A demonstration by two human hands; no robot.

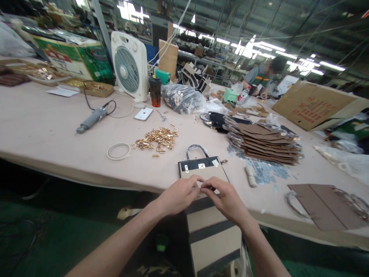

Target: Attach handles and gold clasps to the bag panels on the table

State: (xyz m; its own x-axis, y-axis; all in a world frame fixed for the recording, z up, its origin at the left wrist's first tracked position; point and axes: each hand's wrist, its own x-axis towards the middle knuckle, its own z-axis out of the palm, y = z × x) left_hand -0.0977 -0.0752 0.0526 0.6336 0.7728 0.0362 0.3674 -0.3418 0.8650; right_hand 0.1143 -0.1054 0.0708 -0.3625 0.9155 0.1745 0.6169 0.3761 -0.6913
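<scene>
A handbag panel [211,223] in beige and black bands hangs over the table's front edge, its upper end lying on the tabletop. That end carries a dark strip with white-edged metal fittings [201,166] and a curved handle [197,147]. Over the panel, near the edge, my left hand [187,191] has its fingers pinched together. My right hand [223,194] meets it from the other side, thumb and forefinger closed at the same spot. Whatever lies between the fingertips is too small and hidden to name.
Gold metal fittings [158,139] are heaped left of the panel, near a tape roll [118,151], a phone [143,113] and a grey power tool [91,120]. A fan [129,67] stands behind. Stacked brown bag pieces [265,142] lie right. A co-worker [259,77] sits across the table.
</scene>
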